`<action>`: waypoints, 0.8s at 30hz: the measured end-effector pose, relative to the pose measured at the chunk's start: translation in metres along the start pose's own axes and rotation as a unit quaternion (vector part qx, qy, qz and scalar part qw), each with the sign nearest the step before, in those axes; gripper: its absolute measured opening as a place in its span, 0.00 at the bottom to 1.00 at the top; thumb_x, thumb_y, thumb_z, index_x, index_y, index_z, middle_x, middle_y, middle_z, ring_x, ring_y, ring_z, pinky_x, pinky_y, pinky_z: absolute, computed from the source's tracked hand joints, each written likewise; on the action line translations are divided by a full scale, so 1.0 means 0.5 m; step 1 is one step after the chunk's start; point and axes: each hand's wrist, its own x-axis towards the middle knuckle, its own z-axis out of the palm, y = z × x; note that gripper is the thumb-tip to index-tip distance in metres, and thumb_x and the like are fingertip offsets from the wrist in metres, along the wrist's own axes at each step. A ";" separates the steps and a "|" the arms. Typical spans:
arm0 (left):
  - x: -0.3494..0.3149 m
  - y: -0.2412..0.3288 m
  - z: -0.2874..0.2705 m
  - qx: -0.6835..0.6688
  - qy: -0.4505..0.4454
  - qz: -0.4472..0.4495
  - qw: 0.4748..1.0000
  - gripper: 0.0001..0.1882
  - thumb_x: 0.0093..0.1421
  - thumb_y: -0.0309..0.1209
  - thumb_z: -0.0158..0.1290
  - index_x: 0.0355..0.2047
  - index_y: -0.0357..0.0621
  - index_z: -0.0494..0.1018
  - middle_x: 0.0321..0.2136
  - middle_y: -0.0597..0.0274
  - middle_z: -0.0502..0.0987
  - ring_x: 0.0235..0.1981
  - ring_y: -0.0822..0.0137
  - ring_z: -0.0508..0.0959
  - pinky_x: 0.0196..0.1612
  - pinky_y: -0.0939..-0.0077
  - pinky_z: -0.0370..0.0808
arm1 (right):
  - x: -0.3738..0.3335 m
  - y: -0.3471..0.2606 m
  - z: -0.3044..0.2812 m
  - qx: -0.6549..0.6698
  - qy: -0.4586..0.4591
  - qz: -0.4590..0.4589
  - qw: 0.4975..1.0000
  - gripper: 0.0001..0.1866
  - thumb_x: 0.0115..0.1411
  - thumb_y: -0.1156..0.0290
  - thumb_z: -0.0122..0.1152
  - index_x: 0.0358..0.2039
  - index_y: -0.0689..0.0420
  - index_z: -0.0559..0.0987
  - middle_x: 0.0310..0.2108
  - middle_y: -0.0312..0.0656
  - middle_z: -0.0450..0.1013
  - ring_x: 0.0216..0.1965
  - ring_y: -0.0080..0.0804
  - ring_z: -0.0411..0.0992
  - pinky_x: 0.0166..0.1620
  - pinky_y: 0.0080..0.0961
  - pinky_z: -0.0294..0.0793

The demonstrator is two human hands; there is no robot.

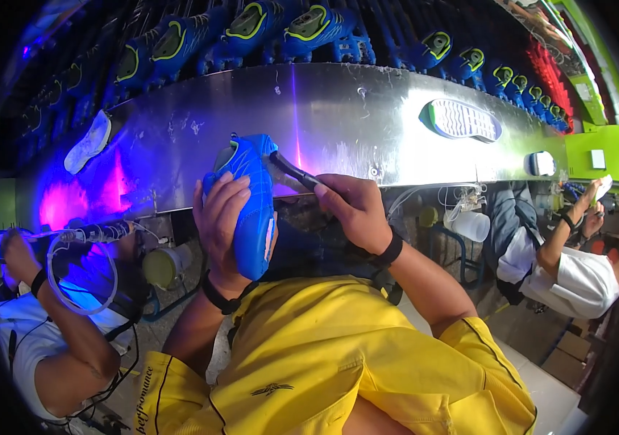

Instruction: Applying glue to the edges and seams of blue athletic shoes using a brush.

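My left hand [221,217] is wrapped round a blue shoe upper [255,225], its fingers across the side. The upper stands with one end toward the bench and the other toward my chest. In my right hand [353,210] is a slim dark brush [296,171], gripped by the handle. Its head meets the far end of the upper on the right side; the bristles cannot be made out clearly. Both hands are in front of the bench's near edge.
A metal bench [222,101] runs across, bearing a pale sole [88,143] at left and a green-and-white sole [464,120] at right. Beyond it stand several blue shoes [251,20] on racks. Co-workers sit left [70,319] and right [570,268]. White containers [469,225] hang below the edge.
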 end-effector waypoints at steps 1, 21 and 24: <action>-0.001 0.000 0.001 0.001 0.002 -0.004 1.000 0.40 0.53 0.26 0.71 0.62 0.44 0.63 0.58 0.47 0.75 0.63 0.42 0.74 0.72 0.34 0.61 | -0.007 0.001 0.001 0.001 0.000 0.001 1.000 0.13 0.70 0.67 0.65 0.44 0.66 0.85 0.22 0.42 0.77 0.23 0.21 0.68 0.29 0.25 0.68; -0.006 -0.002 0.012 -0.013 0.029 -0.040 0.999 0.28 0.58 0.32 0.66 0.58 0.43 0.72 0.58 0.53 0.78 0.64 0.48 0.75 0.74 0.40 0.56 | -0.048 -0.075 -0.031 0.048 -0.078 0.040 0.995 0.15 0.73 0.64 0.63 0.41 0.65 0.85 0.21 0.36 0.73 0.25 0.20 0.67 0.32 0.25 0.69; -0.001 0.006 0.007 0.002 0.023 -0.045 0.999 0.28 0.58 0.31 0.66 0.58 0.43 0.72 0.58 0.53 0.78 0.65 0.48 0.75 0.74 0.40 0.56 | -0.063 -0.084 -0.044 0.033 -0.099 0.035 0.994 0.15 0.73 0.65 0.62 0.42 0.66 0.86 0.25 0.34 0.75 0.27 0.19 0.68 0.33 0.22 0.68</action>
